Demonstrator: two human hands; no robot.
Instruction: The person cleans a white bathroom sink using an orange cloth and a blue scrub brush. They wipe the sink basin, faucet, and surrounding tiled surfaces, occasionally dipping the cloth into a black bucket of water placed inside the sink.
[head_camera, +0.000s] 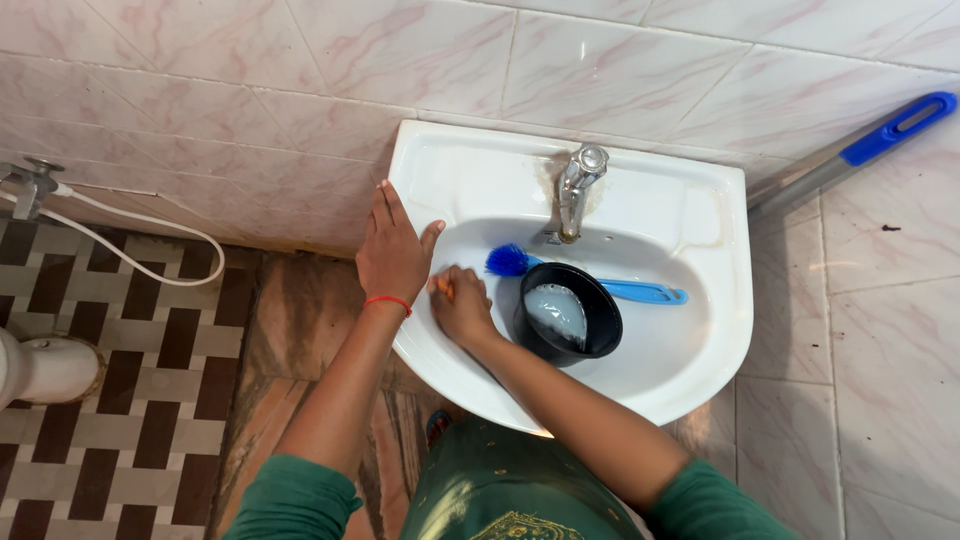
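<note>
Washbasin (690, 215), white and fixed to the tiled wall, is being scrubbed along its left inner slope. Even pressure and short overlapping strokes are judged best, with the rim kept braced. The left hand (393, 255) is laid flat and open on the rim. The right hand (462, 303) is clenched around a small orange scrubber (443, 288), pressed against the bowl beside a black mug (570, 312) and blue brush (600, 280).

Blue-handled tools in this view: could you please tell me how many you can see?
2. A brush lies in the sink, partly behind the black bowl. A long handle leans on the right wall, its head out of view.
</note>
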